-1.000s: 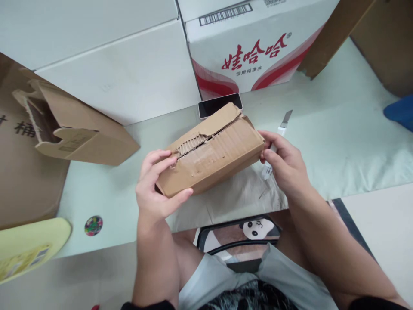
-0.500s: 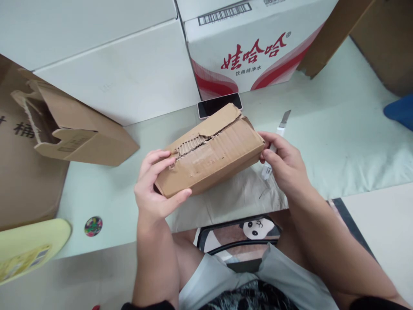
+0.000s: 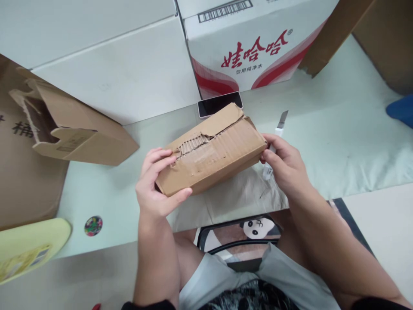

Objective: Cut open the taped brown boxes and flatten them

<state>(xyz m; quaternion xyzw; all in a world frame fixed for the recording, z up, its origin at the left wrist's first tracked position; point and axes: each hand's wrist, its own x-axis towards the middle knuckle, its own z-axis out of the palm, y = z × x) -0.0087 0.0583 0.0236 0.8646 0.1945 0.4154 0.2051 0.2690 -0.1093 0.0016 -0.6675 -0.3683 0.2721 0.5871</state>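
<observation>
A brown cardboard box (image 3: pixel 213 157) lies slanted between my hands, its top torn along a ragged seam with corrugated ridges exposed. My left hand (image 3: pixel 156 183) grips its left end, thumb along the near side and fingers over the top. At the right corner, my right hand (image 3: pixel 282 159) pinches the box edge between thumb and fingers. A white utility knife (image 3: pixel 280 129) with its blade out lies on the cloth, partly hidden behind my right hand. Just beyond the box is a phone (image 3: pixel 219 103) with a dark screen.
White cartons (image 3: pixel 119 77) and a red-and-white water carton (image 3: pixel 248 56) stand along the back. An open cardboard box (image 3: pixel 84 120) is at left, above a yellow-green container (image 3: pixel 35 247). A round colourful disc (image 3: pixel 93 226) lies near the table's front edge. A blue object (image 3: pixel 402 112) sits far right.
The box and both hands have shifted very slightly to the right. My hold on the box looks the same.
</observation>
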